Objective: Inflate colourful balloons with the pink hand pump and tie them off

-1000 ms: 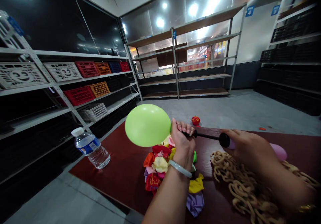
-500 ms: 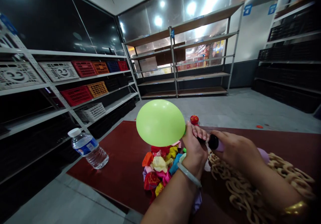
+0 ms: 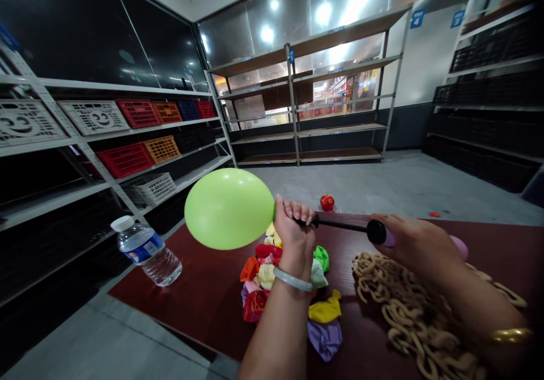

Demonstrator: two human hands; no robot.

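My left hand (image 3: 291, 226) is closed round the front end of a hand pump (image 3: 346, 226), where the neck of an inflated light green balloon (image 3: 229, 208) sits. The balloon sticks out to the left above the dark red table (image 3: 204, 289). My right hand (image 3: 414, 244) grips the pump's pink barrel, and the black rod between the two hands is drawn out. Below my left wrist lies a pile of flat coloured balloons (image 3: 289, 289).
A water bottle (image 3: 147, 250) lies on the table's left corner. A heap of beige plastic chain links (image 3: 416, 317) covers the table's right part. A small red ball (image 3: 327, 202) sits at the far edge. Shelving with coloured crates (image 3: 127, 159) lines the left wall.
The pump rod was pushed in half a second ago and is now drawn out again. The green balloon has shifted left with my left hand.
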